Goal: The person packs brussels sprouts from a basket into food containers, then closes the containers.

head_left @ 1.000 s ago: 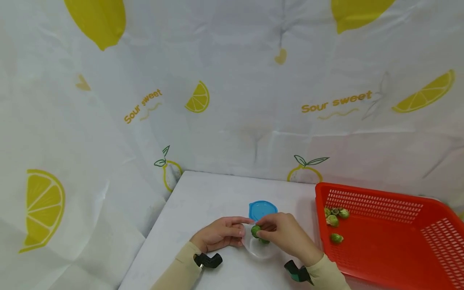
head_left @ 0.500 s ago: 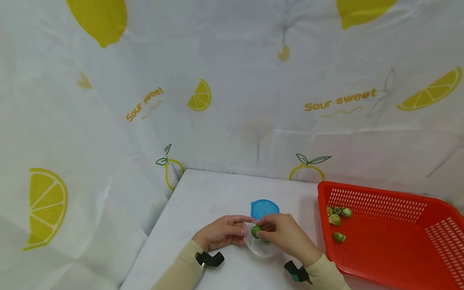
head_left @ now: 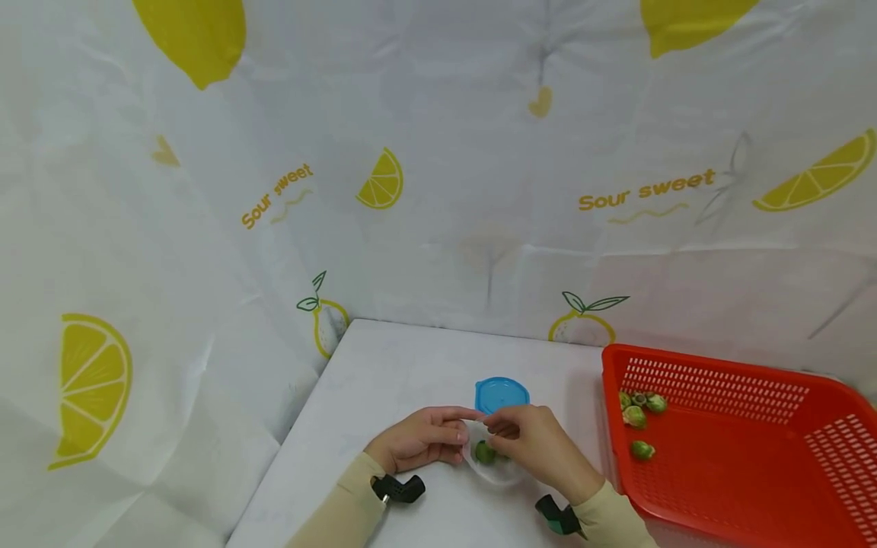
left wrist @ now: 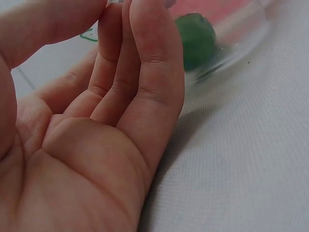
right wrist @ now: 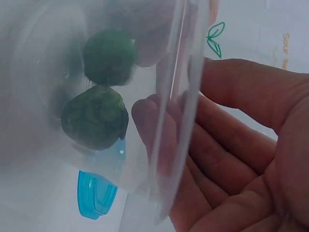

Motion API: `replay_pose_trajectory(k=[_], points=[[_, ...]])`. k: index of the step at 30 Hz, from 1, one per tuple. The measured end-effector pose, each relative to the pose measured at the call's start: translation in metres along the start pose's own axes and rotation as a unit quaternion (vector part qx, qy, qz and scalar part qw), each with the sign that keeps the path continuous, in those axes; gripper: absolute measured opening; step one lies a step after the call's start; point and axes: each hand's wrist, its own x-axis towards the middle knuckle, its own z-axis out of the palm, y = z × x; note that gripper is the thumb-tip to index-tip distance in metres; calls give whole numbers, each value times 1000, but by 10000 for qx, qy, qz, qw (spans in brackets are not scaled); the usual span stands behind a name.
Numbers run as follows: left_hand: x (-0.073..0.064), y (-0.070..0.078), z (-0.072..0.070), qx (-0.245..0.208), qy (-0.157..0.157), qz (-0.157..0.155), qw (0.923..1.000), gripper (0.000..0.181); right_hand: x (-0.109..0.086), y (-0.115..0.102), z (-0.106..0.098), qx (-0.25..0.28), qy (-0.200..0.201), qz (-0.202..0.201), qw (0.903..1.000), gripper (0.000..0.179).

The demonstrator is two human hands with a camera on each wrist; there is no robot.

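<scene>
A clear plastic bowl (head_left: 495, 478) stands on the white table between the hands. Two Brussels sprouts lie in it, an upper one (right wrist: 110, 58) and a lower one (right wrist: 95, 117) in the right wrist view. My left hand (head_left: 419, 441) holds the bowl's left side, thumb and fingers at the rim. Over the bowl's right side is my right hand (head_left: 537, 445), its fingertips reaching past the rim inside, close to the sprouts but pinching nothing. In the left wrist view a green sprout (left wrist: 195, 41) shows through the bowl wall, beyond the curved fingers.
Just behind the bowl lies a blue lid (head_left: 502, 394). A red plastic basket (head_left: 747, 464) stands on the right, with several Brussels sprouts (head_left: 634, 416) near its left wall. A white curtain (head_left: 438, 190) printed with lemons hangs behind the table.
The sprout that my right fingers pinched has been let go and sits lower in the bowl. My left hand keeps its place at the rim; the head view has shifted slightly.
</scene>
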Motion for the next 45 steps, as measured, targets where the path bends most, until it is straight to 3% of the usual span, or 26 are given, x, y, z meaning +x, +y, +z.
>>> replay_pose_trajectory(k=[7, 14, 22, 27, 33, 40, 45], points=[[7, 2, 5, -12, -22, -64, 10000, 56, -5, 3, -4, -130, 69, 212, 9997, 21], [12, 5, 7, 142, -52, -30, 9999, 57, -10, -1, -12, -241, 168, 86, 9995, 23], [7, 5, -2, 158, 136, 81, 9998, 54, -21, -23, -31, -440, 338, -156, 9983, 24], [3, 3, -5, 262, 218, 0, 9994, 51, -37, -29, -60, -499, 310, -213, 9980, 24], [-1, 2, -6, 301, 239, 1, 9993, 53, -52, -20, -105, -656, 298, -124, 9973, 22], [-3, 0, -1, 173, 86, -39, 9998, 53, -66, 14, -155, -860, 343, 379, 9950, 30], [-1, -1, 5, 141, 16, -49, 9999, 52, -72, 47, -183, -1292, 367, 630, 9889, 35]])
